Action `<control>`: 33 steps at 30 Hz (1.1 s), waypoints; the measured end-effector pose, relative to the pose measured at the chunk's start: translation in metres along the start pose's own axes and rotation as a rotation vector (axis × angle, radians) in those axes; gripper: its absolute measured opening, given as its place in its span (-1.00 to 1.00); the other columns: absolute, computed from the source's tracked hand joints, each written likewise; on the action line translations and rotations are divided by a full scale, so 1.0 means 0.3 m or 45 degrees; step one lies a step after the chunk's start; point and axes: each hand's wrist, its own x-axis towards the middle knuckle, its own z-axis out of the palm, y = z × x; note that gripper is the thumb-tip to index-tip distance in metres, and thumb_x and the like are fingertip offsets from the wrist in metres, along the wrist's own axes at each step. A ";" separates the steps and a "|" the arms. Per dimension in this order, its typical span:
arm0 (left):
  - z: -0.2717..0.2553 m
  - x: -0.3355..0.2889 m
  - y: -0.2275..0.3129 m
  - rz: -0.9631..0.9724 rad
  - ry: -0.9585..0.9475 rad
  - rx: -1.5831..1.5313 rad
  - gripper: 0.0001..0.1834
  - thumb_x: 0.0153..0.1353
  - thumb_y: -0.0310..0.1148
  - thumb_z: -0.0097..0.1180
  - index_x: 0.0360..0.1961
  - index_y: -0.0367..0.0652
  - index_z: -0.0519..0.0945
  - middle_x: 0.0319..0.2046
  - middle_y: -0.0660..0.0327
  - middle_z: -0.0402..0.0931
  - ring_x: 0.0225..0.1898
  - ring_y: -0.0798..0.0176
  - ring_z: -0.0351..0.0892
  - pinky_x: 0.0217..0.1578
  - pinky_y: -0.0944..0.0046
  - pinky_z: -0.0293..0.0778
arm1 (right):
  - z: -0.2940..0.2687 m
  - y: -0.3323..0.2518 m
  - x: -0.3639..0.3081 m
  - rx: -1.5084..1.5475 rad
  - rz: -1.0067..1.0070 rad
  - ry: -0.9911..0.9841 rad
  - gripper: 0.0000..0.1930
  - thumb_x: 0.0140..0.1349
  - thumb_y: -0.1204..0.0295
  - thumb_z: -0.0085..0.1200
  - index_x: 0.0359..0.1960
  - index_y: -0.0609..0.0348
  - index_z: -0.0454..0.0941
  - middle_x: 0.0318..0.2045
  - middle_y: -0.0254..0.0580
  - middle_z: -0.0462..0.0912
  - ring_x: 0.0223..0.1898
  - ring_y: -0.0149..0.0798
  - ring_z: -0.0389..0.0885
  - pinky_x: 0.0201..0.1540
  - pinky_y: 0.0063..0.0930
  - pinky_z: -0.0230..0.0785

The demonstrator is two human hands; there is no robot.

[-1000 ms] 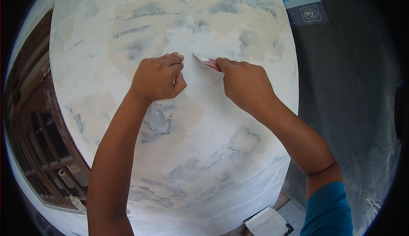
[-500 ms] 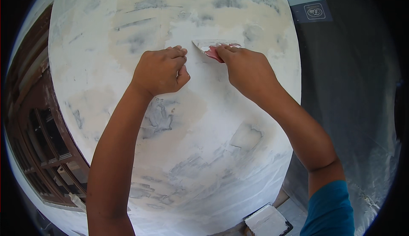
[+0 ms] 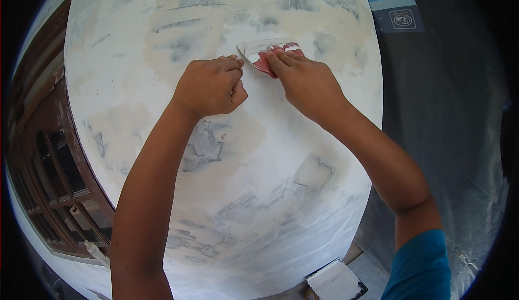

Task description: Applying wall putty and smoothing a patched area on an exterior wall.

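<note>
One pink scraper [image 3: 265, 60] is at the upper centre of the frame, over the patchy wall [image 3: 286, 132], clamped in the right hand [image 3: 311, 82]. The left hand [image 3: 212, 86] curls near its blade [image 3: 257, 45]; whether it holds anything, I cannot tell. The scraper looks light, its blade probably springy; grip the smeared, perhaps slippery pink part.

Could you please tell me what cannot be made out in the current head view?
All in the head view:
Left hand: its palm and anything held there, hidden by the hand itself.
Right hand: fingers beneath the red scraper, hidden by hand and tool.
White wall: its top, cut off by the upper edge.
</note>
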 end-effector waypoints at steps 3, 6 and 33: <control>-0.001 -0.003 -0.008 -0.025 -0.002 0.009 -0.81 -0.03 -0.49 0.10 -0.40 -0.24 0.72 -0.20 0.18 0.73 -0.04 0.26 0.72 -0.18 0.26 0.66 | -0.160 0.039 0.109 0.133 0.320 -0.518 -0.81 0.15 0.61 0.06 -0.26 0.16 0.70 -0.46 -0.03 0.71 -0.39 -0.04 0.72 -0.33 -0.23 0.59; 0.010 -0.001 -0.012 0.024 0.052 0.009 -0.80 -0.04 -0.49 0.09 -0.40 -0.24 0.72 -0.19 0.16 0.73 -0.04 0.23 0.72 -0.15 0.27 0.66 | -0.113 0.132 0.264 -0.011 0.348 -0.217 -0.82 0.18 0.59 0.05 -0.25 0.19 0.68 -0.46 -0.02 0.70 -0.40 -0.03 0.71 -0.35 -0.22 0.58; 0.014 0.003 -0.016 0.059 0.074 0.024 -0.84 -0.03 -0.48 0.11 -0.44 -0.20 0.71 -0.21 0.20 0.73 -0.07 0.25 0.73 -0.25 0.26 0.66 | 0.134 0.102 0.209 0.097 -0.097 0.204 -0.80 0.28 0.49 0.01 -0.13 0.03 0.65 -0.10 -0.35 0.72 -0.21 -0.22 0.73 -0.30 -0.30 0.58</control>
